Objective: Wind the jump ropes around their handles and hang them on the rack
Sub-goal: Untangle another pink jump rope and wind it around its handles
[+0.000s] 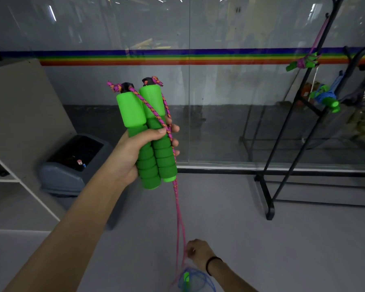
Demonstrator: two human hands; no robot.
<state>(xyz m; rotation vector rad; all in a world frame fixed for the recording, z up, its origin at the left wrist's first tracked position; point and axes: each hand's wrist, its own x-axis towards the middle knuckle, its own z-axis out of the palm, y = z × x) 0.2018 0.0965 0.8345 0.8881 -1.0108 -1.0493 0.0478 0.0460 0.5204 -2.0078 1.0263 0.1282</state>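
Green foam handles point(150, 131), two of them side by side and upright, sit at the middle of the view, clasped in the left hand point(133, 152), whose thumb lies across the front and whose fingertips show at the far side. The pink rope point(178, 211) comes off the knotted tops, crosses the handles slantwise under the thumb and drops in two strands toward 6 o'clock. There the right hand point(198, 252) looks closed round those strands, though blur hides the fingers.

I judge the winding to be barely begun: only one slanting pass lies on the handles, and most of the rope hangs loose. The next move calls for the right hand to carry the slack up and round the pair of handles, turn upon turn, keeping the strands taut while the left hand holds firm.

At 3 o'clock stands the black rack point(282, 148), bearing a wound pink bundle point(302, 63) high up and a wound blue bundle point(326, 96) below it. A blue rope point(195, 279) with a green handle lies loose on the floor at 6 o'clock, just beside the right hand, not yet wound.
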